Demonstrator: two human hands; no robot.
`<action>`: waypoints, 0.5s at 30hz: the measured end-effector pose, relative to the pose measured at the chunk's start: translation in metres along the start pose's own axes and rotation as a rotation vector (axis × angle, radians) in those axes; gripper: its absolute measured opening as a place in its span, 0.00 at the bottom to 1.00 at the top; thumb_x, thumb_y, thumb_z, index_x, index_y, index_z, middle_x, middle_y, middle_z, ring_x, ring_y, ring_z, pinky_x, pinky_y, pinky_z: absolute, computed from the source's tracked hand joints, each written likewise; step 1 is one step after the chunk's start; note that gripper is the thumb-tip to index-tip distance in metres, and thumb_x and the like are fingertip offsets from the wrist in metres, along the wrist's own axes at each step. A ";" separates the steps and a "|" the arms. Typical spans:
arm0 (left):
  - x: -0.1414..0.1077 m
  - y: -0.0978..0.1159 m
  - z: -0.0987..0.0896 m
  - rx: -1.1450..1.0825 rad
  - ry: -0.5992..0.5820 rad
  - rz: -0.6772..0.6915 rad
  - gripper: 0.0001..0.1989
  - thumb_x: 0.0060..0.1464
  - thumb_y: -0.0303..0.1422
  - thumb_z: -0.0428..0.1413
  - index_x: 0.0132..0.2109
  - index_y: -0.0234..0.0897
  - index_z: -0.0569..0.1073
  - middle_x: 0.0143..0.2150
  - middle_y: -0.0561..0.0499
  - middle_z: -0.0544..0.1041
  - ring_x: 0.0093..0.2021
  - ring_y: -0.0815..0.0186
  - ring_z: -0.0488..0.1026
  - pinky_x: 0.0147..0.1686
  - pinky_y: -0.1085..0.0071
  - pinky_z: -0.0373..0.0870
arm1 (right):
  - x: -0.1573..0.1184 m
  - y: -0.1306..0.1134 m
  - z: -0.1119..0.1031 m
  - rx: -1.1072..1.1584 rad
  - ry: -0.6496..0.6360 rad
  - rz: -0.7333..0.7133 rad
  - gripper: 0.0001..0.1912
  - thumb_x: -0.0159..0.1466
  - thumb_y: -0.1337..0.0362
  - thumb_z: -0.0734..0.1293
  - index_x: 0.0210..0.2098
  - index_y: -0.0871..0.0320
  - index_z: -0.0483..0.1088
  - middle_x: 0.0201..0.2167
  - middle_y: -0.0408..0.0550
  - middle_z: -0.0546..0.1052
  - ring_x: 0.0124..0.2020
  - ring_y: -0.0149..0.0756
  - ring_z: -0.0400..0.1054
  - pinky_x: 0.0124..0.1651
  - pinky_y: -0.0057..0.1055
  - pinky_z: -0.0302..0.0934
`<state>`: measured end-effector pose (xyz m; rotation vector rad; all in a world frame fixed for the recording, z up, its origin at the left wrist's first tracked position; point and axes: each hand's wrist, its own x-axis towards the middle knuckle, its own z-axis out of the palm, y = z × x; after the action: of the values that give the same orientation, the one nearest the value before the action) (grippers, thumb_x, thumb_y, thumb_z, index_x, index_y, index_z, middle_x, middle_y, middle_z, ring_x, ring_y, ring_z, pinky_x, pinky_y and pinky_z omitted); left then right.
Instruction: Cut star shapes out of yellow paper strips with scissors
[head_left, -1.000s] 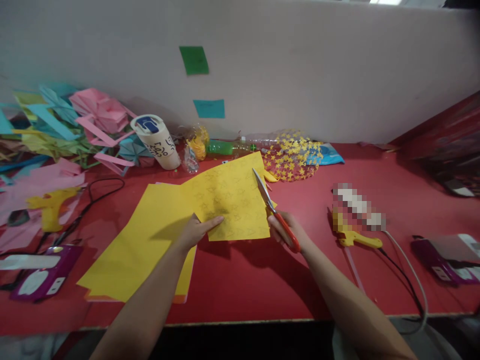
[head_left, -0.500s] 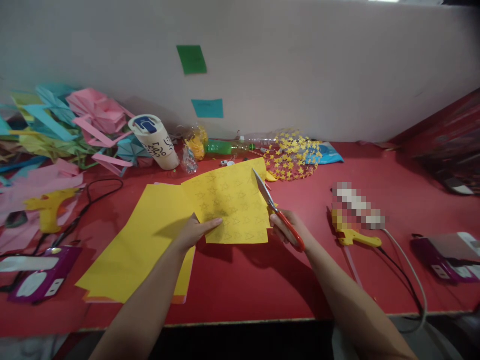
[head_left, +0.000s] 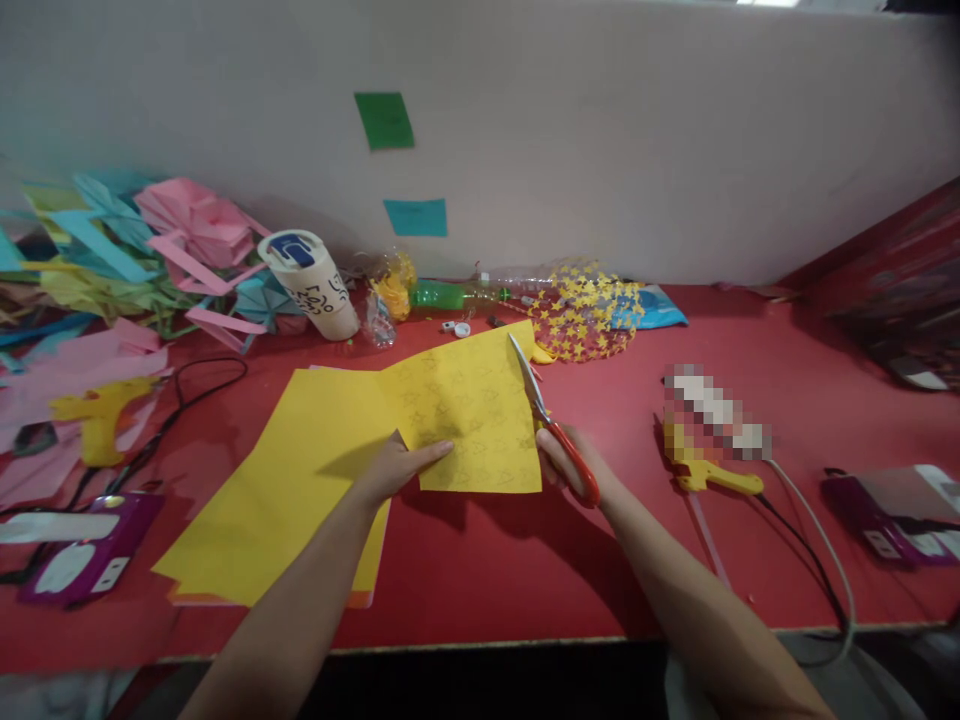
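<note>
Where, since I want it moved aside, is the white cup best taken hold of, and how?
Probably around the middle of the white cup, below its lid, coming from the front: the round body shows no handle, folded paper crowds its left side, and clear plastic sits close on its right.

The scissors [head_left: 547,416] are showing smooth metal blades [head_left: 524,369] and glossy red plastic handles [head_left: 576,462]. The star-marked sheet [head_left: 480,400] is looking like matt paper. The tabletop [head_left: 487,580] is showing a soft sheen, the wall [head_left: 600,140] is looking matt, and the green bottle [head_left: 438,295] is gleaming like plastic.
</note>
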<state>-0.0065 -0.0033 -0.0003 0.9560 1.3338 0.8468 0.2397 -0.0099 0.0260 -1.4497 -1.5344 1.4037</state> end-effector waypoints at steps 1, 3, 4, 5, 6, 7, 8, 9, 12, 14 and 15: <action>-0.001 0.001 0.002 0.017 -0.008 0.002 0.26 0.38 0.40 0.67 0.47 0.37 0.78 0.53 0.40 0.80 0.54 0.48 0.77 0.56 0.53 0.72 | -0.001 -0.001 0.001 -0.017 0.006 0.002 0.25 0.57 0.37 0.60 0.21 0.52 0.56 0.08 0.37 0.61 0.12 0.29 0.57 0.17 0.26 0.54; -0.002 0.002 0.005 0.038 -0.014 0.011 0.25 0.39 0.39 0.66 0.48 0.39 0.78 0.53 0.41 0.80 0.55 0.48 0.76 0.57 0.53 0.72 | -0.002 -0.003 0.002 -0.035 0.025 0.012 0.26 0.57 0.36 0.59 0.21 0.51 0.56 0.07 0.37 0.60 0.11 0.30 0.57 0.17 0.27 0.54; -0.002 0.002 0.006 0.043 -0.014 0.012 0.26 0.39 0.39 0.66 0.49 0.40 0.78 0.53 0.41 0.80 0.55 0.48 0.76 0.57 0.53 0.72 | -0.003 -0.004 0.003 -0.038 0.035 0.017 0.26 0.57 0.36 0.58 0.21 0.51 0.56 0.07 0.37 0.60 0.11 0.30 0.57 0.16 0.27 0.54; -0.002 0.002 0.006 0.044 -0.014 0.013 0.27 0.40 0.39 0.66 0.50 0.40 0.77 0.53 0.41 0.80 0.55 0.49 0.76 0.56 0.53 0.72 | -0.003 -0.004 0.004 -0.041 0.042 0.021 0.26 0.57 0.35 0.58 0.21 0.51 0.56 0.07 0.37 0.59 0.11 0.30 0.57 0.16 0.27 0.54; -0.002 0.002 0.006 0.044 -0.014 0.012 0.27 0.40 0.39 0.66 0.50 0.40 0.77 0.53 0.41 0.80 0.55 0.49 0.76 0.57 0.53 0.71 | -0.003 -0.003 0.004 -0.043 0.046 0.026 0.27 0.56 0.34 0.58 0.20 0.51 0.56 0.07 0.37 0.59 0.10 0.30 0.57 0.15 0.27 0.53; -0.001 0.002 0.006 0.043 -0.015 0.009 0.28 0.39 0.40 0.66 0.51 0.40 0.77 0.54 0.41 0.80 0.55 0.48 0.76 0.57 0.53 0.71 | -0.004 -0.003 0.005 -0.043 0.047 0.030 0.27 0.56 0.34 0.58 0.20 0.51 0.56 0.07 0.37 0.59 0.10 0.30 0.56 0.15 0.27 0.53; -0.001 0.001 0.005 0.039 -0.015 0.010 0.29 0.38 0.40 0.67 0.51 0.39 0.77 0.54 0.41 0.80 0.55 0.48 0.76 0.57 0.53 0.71 | -0.003 -0.002 0.005 -0.042 0.047 0.034 0.27 0.56 0.34 0.57 0.20 0.51 0.56 0.07 0.37 0.59 0.10 0.29 0.56 0.15 0.26 0.53; -0.001 0.001 0.005 0.033 -0.012 0.012 0.29 0.38 0.41 0.67 0.50 0.39 0.77 0.54 0.41 0.80 0.56 0.48 0.76 0.57 0.52 0.71 | -0.003 -0.001 0.005 -0.038 0.045 0.036 0.28 0.56 0.34 0.58 0.20 0.51 0.56 0.07 0.37 0.60 0.10 0.29 0.56 0.15 0.26 0.52; -0.004 0.002 0.005 0.009 -0.008 0.001 0.27 0.36 0.42 0.68 0.47 0.39 0.79 0.51 0.41 0.81 0.54 0.46 0.77 0.55 0.52 0.73 | -0.001 0.002 0.006 -0.004 0.041 0.007 0.28 0.56 0.33 0.59 0.21 0.51 0.56 0.08 0.37 0.61 0.11 0.29 0.56 0.15 0.26 0.51; -0.006 0.003 0.007 -0.005 0.000 -0.007 0.25 0.37 0.41 0.68 0.46 0.39 0.79 0.49 0.41 0.82 0.52 0.46 0.78 0.54 0.52 0.74 | 0.000 0.002 0.006 0.025 0.039 -0.028 0.28 0.56 0.33 0.60 0.21 0.51 0.56 0.09 0.37 0.61 0.11 0.28 0.55 0.16 0.26 0.51; -0.008 0.004 0.007 -0.009 0.007 -0.010 0.25 0.38 0.40 0.68 0.46 0.40 0.79 0.49 0.41 0.82 0.51 0.47 0.78 0.53 0.52 0.74 | 0.000 0.003 0.006 0.034 0.039 -0.040 0.29 0.56 0.33 0.60 0.21 0.52 0.55 0.09 0.37 0.61 0.12 0.28 0.55 0.16 0.26 0.51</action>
<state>0.0004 -0.0096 0.0060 0.9396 1.3379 0.8489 0.2351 -0.0122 0.0220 -1.4105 -1.5004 1.3641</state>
